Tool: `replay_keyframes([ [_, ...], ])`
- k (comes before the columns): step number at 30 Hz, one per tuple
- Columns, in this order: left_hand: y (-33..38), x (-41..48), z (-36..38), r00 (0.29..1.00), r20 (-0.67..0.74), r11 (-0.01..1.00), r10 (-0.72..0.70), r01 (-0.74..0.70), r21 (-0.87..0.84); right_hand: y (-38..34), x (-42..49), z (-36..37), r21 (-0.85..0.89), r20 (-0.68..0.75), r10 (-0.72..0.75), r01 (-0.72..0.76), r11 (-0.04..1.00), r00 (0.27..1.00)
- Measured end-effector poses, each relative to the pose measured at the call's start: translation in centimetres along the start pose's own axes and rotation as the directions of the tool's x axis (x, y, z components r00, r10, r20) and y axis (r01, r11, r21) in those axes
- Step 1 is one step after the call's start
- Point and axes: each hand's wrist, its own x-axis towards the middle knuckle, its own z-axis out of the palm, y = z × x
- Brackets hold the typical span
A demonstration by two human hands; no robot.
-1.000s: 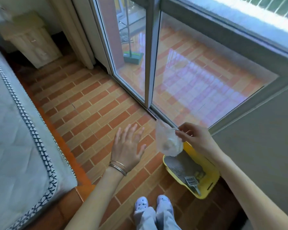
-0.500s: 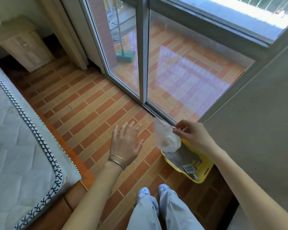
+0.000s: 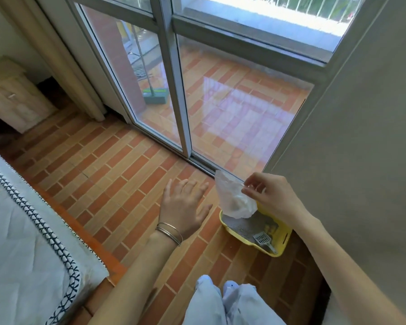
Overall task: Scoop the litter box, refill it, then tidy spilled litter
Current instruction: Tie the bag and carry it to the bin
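A yellow litter box [image 3: 283, 240] with grey litter sits on the brick floor against the wall at the lower right. A grey scoop [image 3: 262, 239] lies in its near corner. My right hand [image 3: 271, 195] pinches the top of a clear plastic bag [image 3: 233, 198] that hangs over the box's far end with pale lumps at its bottom. My left hand [image 3: 183, 205] hovers left of the bag with fingers spread, holding nothing.
A sliding glass door [image 3: 174, 95] stands ahead, with a green broom [image 3: 155, 96] on the balcony beyond. A mattress [image 3: 21, 242] fills the left. A wooden nightstand [image 3: 12, 95] is at the far left. A grey wall [image 3: 361, 160] rises on the right.
The view has tilted up and risen, so the floor and litter box look farther away. Both hands keep the same pose, the bag still hanging over the box.
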Motion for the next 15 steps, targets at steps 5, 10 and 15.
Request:
replay_keyframes([
  [5,1.2,0.7,-1.8,0.998,-0.048,0.999,0.041,-0.042,-0.025,-0.2,-0.9,-0.2,0.02,-0.006,0.026,-0.026,0.999,1.0],
  [10,0.5,1.8,-1.7,0.984,-0.013,0.984,0.175,-0.175,0.01,-1.1,-2.4,0.8,0.073,-0.067,0.119,-0.114,0.991,0.991],
  [15,-1.8,1.7,-0.2,0.932,0.035,0.932,0.361,-0.362,0.003,-3.3,-5.0,3.6,0.116,-0.191,0.256,-0.237,0.965,0.948],
])
